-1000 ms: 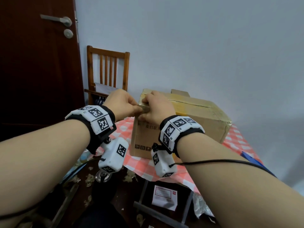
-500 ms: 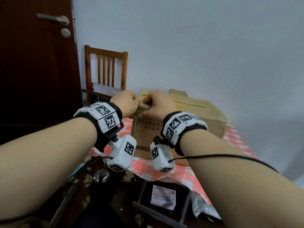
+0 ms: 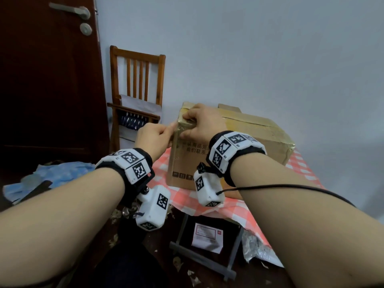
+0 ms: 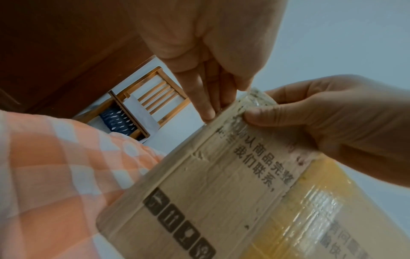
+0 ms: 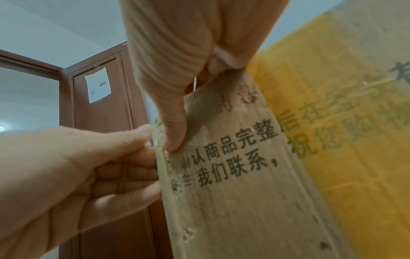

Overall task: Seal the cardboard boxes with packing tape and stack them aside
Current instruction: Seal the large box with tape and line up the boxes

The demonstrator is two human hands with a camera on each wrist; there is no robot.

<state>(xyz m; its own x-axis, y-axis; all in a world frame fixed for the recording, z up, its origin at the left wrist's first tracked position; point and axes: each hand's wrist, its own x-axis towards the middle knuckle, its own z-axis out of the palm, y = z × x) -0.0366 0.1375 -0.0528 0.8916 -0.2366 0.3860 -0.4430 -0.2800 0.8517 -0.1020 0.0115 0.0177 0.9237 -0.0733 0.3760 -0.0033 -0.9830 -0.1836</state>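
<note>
Box: the cardboard box (image 3: 228, 142) sits on the checked tablecloth (image 3: 207, 196), near corner facing the person.
Right hand (image 3: 204, 123): curled over that top corner, thumb pressing the tape (image 3: 185, 127) flat.
Left hand (image 3: 154, 138): fingers curled, pinching the tape's edge at the corner.
Advice: rub tape outward; keep the corner braced.

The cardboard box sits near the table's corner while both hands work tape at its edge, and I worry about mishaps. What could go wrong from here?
1. The clear tape at the corner already looks wrinkled; pressed down so, it may seal badly.
2. The left hand and right hand both act on one top corner of the cardboard box; a hard pull might slide it across the checked tablecloth toward the table's edge.
</note>
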